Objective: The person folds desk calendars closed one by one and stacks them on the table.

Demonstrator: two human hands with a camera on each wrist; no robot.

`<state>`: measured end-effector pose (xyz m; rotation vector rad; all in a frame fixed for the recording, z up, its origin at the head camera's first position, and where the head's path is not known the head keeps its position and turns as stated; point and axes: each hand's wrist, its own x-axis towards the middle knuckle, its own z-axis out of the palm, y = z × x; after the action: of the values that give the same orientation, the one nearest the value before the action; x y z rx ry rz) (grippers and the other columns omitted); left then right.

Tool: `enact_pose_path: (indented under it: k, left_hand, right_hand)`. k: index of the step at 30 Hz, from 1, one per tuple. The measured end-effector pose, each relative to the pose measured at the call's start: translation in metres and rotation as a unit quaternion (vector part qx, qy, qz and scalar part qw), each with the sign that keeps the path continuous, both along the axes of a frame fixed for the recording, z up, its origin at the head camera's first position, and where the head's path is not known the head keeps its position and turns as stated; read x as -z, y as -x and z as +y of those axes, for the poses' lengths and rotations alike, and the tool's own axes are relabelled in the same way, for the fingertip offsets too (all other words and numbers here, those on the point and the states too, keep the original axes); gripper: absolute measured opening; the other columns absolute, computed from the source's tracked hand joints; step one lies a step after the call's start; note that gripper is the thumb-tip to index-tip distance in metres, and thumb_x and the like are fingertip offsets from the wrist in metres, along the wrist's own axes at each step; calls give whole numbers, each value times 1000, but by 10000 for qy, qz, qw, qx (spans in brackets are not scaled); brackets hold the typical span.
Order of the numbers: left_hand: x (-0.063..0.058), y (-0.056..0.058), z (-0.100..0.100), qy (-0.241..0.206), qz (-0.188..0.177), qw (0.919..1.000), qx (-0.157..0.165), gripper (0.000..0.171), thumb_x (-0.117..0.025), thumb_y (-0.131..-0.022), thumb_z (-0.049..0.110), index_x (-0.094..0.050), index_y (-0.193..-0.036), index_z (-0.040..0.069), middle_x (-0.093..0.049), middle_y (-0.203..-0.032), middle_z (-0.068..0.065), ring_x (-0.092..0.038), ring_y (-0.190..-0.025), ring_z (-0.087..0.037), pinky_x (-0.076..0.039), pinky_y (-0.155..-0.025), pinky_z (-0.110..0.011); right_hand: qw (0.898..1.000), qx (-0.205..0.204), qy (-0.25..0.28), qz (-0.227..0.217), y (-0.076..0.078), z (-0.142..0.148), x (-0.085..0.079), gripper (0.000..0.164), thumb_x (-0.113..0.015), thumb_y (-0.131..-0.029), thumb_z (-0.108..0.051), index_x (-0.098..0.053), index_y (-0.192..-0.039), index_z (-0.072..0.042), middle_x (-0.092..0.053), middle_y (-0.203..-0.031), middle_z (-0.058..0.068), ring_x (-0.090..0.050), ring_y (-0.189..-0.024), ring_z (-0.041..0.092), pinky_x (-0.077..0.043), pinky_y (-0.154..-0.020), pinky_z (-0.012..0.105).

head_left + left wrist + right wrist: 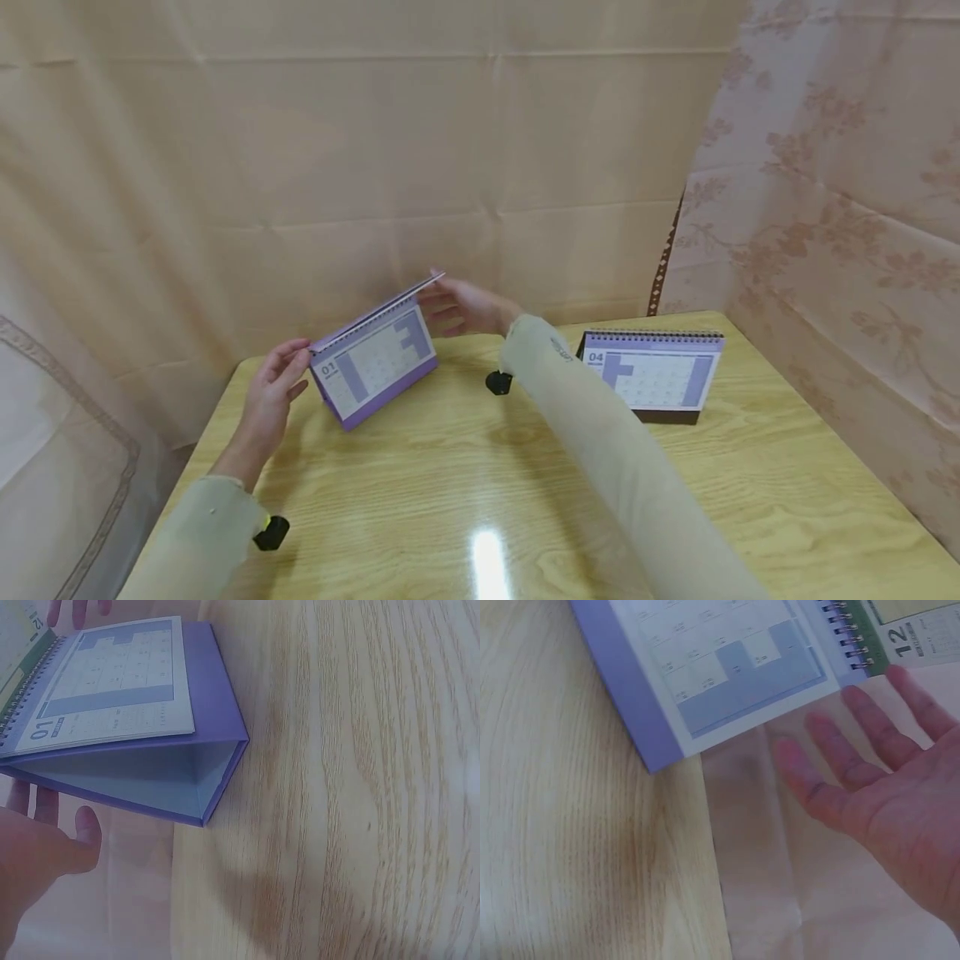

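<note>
A purple desk calendar (382,358) with a spiral top stands at an angle on the left half of the table, its front page marked 01. My left hand (273,387) pinches its upper left corner; in the left wrist view some fingers go behind the back panel. My right hand (465,307) is at the calendar's upper right end, fingers spread and fairly straight. In the right wrist view, its fingertips (821,727) lie close to the page edge and spiral. A raised page (922,637) marked 12 lies beyond the spiral.
A second spiral desk calendar (652,375), showing 04 over a dark base, stands on the right of the wooden table (420,500). Beige cloth (360,150) hangs behind, and a floral cloth (847,233) hangs at the right. Small black devices (272,533) are at both wrists.
</note>
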<state>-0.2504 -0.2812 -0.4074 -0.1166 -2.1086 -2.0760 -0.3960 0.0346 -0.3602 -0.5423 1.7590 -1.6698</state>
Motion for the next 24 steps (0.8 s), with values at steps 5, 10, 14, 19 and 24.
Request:
enact_pose_path:
  k: [5, 10, 14, 19, 24]
  left_hand:
    - [2, 1, 1, 123, -37, 9999, -10, 35, -55, -106, 27, -52, -137, 11, -60, -115, 13, -51, -114, -8, -37, -96, -34]
    - [3, 2, 0, 226, -107, 9997, -45, 38, -55, -106, 28, -50, -140, 10, -59, -117, 14, -52, -114, -8, -37, -96, -33]
    - [4, 2, -1, 299, -147, 9994, -59, 41, -56, -106, 28, -49, -142, 10, -59, -118, 15, -51, -116, -7, -35, -99, -35]
    - [6, 3, -5, 515, -258, 9982, -164, 45, -59, -104, 32, -51, -144, 11, -61, -117, 18, -51, -116, -6, -37, -98, -30]
    - [8, 4, -8, 670, -305, 9966, -361, 49, -64, -101, 34, -55, -144, 12, -63, -114, 19, -54, -112, -5, -41, -94, -24]
  right_hand:
    - [9995, 233, 189, -29, 0, 2, 5, 75, -30, -105, -62, -41, -153, -5, -35, -160, 18, -31, -147, 40, -27, -117, 59]
    - [9986, 455, 228, -116, 0, 3, 9, 74, -30, -104, -65, -50, -146, -7, -41, -156, 20, -39, -143, 37, -32, -115, 57]
    - [9987, 480, 175, -68, 1, 1, 12, 73, -31, -104, -64, -50, -147, -8, -40, -156, 19, -40, -142, 37, -33, -114, 57]
    - [9980, 585, 235, -19, 1, 1, 13, 71, -34, -104, -62, -53, -142, -5, -45, -152, 19, -42, -140, 37, -33, -114, 58]
    - [9974, 640, 334, -9, 2, 1, 15, 69, -36, -104, -62, -57, -137, -5, -53, -142, 17, -44, -138, 39, -32, -113, 60]
